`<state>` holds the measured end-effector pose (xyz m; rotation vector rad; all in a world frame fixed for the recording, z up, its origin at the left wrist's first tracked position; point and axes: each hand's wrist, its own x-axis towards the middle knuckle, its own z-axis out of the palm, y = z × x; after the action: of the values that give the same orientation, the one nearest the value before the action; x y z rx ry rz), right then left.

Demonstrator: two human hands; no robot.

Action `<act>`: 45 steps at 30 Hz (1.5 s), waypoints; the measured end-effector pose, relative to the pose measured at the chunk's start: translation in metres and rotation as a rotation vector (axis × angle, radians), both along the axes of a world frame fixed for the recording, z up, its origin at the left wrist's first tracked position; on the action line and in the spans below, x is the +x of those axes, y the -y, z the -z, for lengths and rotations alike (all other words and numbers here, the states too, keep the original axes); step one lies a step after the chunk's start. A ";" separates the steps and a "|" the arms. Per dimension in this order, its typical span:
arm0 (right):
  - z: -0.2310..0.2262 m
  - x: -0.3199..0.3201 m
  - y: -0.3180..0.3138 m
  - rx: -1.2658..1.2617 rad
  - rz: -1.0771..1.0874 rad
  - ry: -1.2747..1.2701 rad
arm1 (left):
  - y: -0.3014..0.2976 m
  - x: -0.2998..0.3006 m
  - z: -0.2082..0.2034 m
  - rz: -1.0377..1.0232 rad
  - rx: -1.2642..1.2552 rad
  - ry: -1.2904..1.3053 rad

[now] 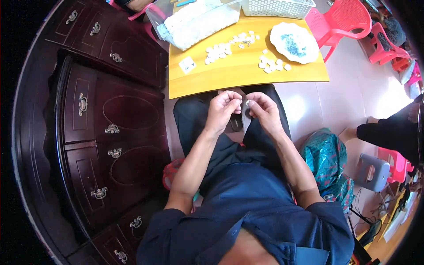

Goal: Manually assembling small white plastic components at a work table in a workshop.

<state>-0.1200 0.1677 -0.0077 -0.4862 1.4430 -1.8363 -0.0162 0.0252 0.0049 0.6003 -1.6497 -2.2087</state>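
Just off the table's near edge, above my lap, both my hands are held close together. My right hand point(265, 111) pinches a small white piece point(247, 102) between thumb and fingertips; its exact kind is too small to tell. My left hand point(224, 109) is closed in a pinch beside it, and what its fingertips hold, if anything, is hidden. Small white pieces point(215, 53) lie in a loose group on the yellow table point(198, 84), with another white group point(270, 66) to the right. A white scalloped plate point(274, 35) carries many tiny blue bits.
At the table's far side stand a clear plastic bin point(229, 20) full of white pieces and a white perforated basket point(278, 8). A square card point(187, 65) lies at left. Dark wooden drawers point(128, 115) border my left; a green bag point(324, 154) and pink chair point(342, 20) are right.
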 end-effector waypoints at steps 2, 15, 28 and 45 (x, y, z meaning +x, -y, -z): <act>0.003 0.000 0.000 -0.023 0.001 0.016 | 0.000 0.000 0.000 -0.011 -0.005 0.015; 0.011 0.002 0.000 -0.084 -0.016 0.051 | -0.002 -0.001 0.000 -0.005 -0.116 0.069; 0.015 0.002 0.002 -0.084 -0.025 0.008 | 0.005 -0.001 0.001 0.011 -0.240 0.103; 0.024 0.003 0.002 -0.058 0.067 -0.074 | 0.001 -0.005 -0.003 0.045 -0.379 0.110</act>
<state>-0.1172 0.1659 -0.0320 -0.5451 1.4745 -1.9356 -0.0210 0.0242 0.0078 0.5909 -2.0855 -1.8444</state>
